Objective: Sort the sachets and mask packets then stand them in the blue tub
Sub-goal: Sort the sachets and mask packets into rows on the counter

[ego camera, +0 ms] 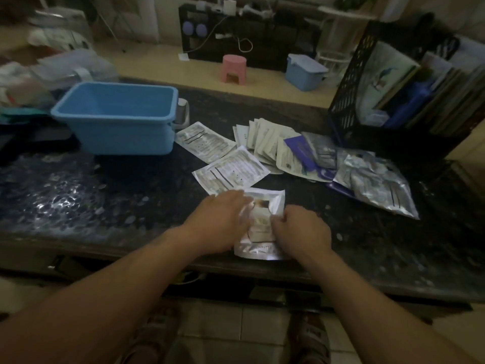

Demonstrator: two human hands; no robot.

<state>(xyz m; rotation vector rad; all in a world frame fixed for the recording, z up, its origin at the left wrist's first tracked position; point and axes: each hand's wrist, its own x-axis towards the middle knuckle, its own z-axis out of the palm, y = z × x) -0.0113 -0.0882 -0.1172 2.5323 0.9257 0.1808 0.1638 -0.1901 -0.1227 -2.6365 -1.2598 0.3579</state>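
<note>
A silver mask packet (265, 206) lies at the near edge of the dark counter, under both hands. My left hand (223, 219) rests flat on its left side with fingers stretched out. My right hand (301, 232) has its fingers curled at the packet's right edge, gripping it. Two more silver packets (231, 170) (204, 140) lie behind it. A fanned pile of small pale sachets (265, 143) sits further back, with purple packets (301, 151) and crumpled silver packets (378, 182) to its right. The blue tub (118, 119) stands empty at the left.
A black mesh file rack (393, 88) full of books stands at the back right. Clear plastic bags and clutter (52, 74) lie behind the tub at the left. Beyond the counter (78, 185), on the floor, are a pink stool (234, 68) and a small blue bin (304, 72).
</note>
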